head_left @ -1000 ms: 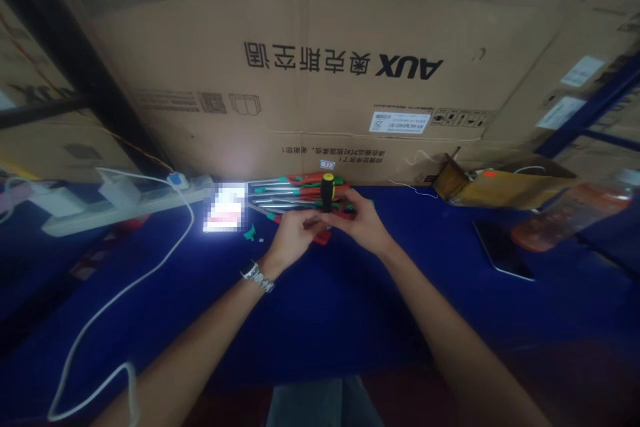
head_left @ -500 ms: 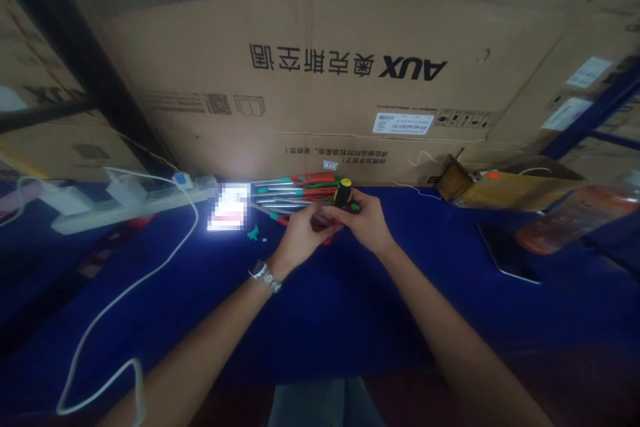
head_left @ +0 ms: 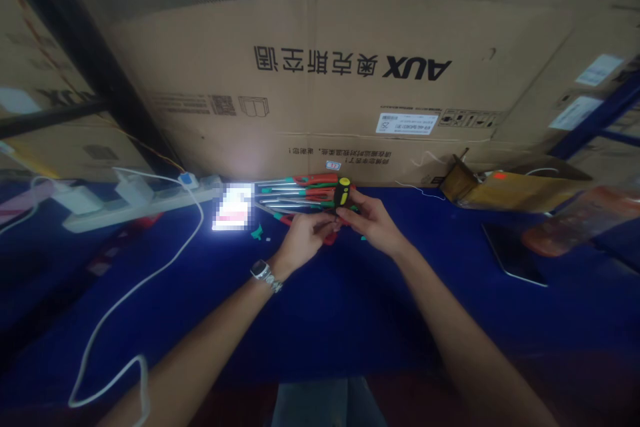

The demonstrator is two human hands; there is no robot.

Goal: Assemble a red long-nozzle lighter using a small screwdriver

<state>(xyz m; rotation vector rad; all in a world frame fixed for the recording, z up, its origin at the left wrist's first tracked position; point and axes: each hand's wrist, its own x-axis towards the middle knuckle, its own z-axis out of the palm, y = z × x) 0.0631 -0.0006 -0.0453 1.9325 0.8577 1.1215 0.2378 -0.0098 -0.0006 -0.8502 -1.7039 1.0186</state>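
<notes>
My right hand [head_left: 373, 223] is closed round a short screwdriver with a black handle and yellow cap [head_left: 342, 192], held nearly upright. My left hand [head_left: 303, 238], with a watch on its wrist, pinches something small right beside the screwdriver's lower end; I cannot make out what. Both hands meet over a row of red and green screwdrivers [head_left: 300, 190] lying on the blue table [head_left: 320, 307] against the big cardboard box [head_left: 330, 73].
A bright lit phone screen [head_left: 232, 208] lies left of the hands. A white power strip [head_left: 125, 203] with chargers and a white cable [head_left: 115, 300] sits at the left. A dark phone [head_left: 513, 253], a small open carton [head_left: 493, 188] and an orange bottle [head_left: 583, 220] lie at the right.
The screwdriver has tilted and shifted slightly right in my right hand. Both hands stay together over the tools; the view has drifted a little.
</notes>
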